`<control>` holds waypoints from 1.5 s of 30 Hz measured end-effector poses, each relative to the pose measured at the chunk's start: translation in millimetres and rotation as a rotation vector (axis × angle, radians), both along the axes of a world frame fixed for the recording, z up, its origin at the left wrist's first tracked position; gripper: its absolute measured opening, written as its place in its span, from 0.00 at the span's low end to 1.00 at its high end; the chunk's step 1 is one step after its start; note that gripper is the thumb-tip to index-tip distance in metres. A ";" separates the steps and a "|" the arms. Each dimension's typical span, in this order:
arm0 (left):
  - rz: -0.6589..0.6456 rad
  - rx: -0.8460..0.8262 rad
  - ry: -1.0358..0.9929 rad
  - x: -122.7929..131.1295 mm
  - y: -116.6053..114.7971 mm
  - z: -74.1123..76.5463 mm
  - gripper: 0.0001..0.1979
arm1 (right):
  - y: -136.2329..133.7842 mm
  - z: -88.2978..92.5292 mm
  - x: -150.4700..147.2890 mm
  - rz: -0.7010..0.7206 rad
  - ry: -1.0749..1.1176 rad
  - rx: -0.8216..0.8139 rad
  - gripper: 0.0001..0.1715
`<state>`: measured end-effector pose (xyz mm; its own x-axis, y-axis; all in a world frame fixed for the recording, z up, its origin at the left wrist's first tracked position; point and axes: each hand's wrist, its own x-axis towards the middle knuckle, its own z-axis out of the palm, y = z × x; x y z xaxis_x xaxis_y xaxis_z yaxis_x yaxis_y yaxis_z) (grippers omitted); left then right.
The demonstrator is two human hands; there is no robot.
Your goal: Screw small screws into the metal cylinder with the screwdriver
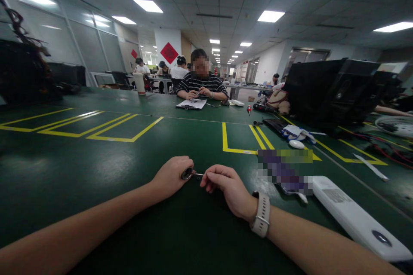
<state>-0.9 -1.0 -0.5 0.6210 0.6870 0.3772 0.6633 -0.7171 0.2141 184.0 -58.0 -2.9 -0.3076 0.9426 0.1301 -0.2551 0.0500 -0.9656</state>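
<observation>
My left hand (174, 175) is closed around a dark cylinder with a silver-rimmed round end (186, 174), which faces me. Most of its body is hidden inside the fist. A thin metal rod (198, 174) spans the small gap between my hands. At its other end, the curled fingers of my right hand (224, 184) are closed, seemingly pinching the tip. Both hands are just above the green table (135, 227). To the right of my right hand lies a blurred purple packet (284, 174).
A long white device (355, 215) lies at the right. Beyond are a white oval object (296, 144), gloves (298, 133), a red screwdriver (249, 110) and a large black case (332, 90). Across the table a person (201, 81) sits behind a clipboard (191, 103); a cup (140, 83) stands nearby.
</observation>
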 end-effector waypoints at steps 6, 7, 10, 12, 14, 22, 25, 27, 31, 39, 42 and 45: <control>-0.016 0.022 -0.004 -0.7 -3.5 3.8 0.08 | 1.1 3.7 1.4 0.019 0.085 -0.064 0.07; -0.023 0.014 -0.011 -0.8 -3.5 4.4 0.08 | 1.1 4.2 1.5 0.018 0.091 -0.071 0.07; -0.039 -0.046 -0.064 -1.1 -1.4 5.0 0.08 | 1.1 4.8 1.8 0.026 0.102 -0.073 0.07; -0.046 -0.102 -0.113 -1.3 0.9 4.2 0.08 | 0.9 5.1 2.0 0.031 0.101 -0.066 0.07; -0.059 -0.149 -0.142 -1.8 2.9 2.8 0.08 | 0.5 5.9 2.3 0.031 0.097 -0.065 0.07; -0.036 -0.067 -0.054 -1.0 2.1 -0.7 0.07 | 0.2 1.5 0.7 -0.020 0.067 -0.026 0.07; -0.030 -0.016 0.010 0.4 0.8 -0.3 0.08 | 1.1 -2.4 -0.2 -0.017 0.019 -0.004 0.07; -0.029 -0.002 0.022 0.6 0.5 -0.2 0.08 | 1.9 -2.9 0.0 -0.005 0.028 -0.022 0.07; -0.051 -0.013 -0.003 -1.0 1.2 -0.6 0.07 | 2.8 0.5 1.6 0.017 0.063 -0.055 0.07; -0.101 -0.148 -0.113 -3.8 4.8 -0.3 0.08 | 1.9 3.6 3.0 0.043 0.093 -0.071 0.08; -0.106 -0.179 -0.141 -3.3 4.9 1.1 0.09 | 2.2 2.8 3.1 0.049 0.109 -0.073 0.08; -0.085 -0.183 -0.168 -2.8 5.1 1.0 0.10 | 2.6 2.5 3.3 0.046 0.125 -0.074 0.08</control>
<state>-3.8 4.1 0.4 0.6187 0.7015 0.3537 0.5467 -0.7077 0.4475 187.3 -55.4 -0.4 -0.3364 0.9363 0.1004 -0.3736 -0.0348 -0.9269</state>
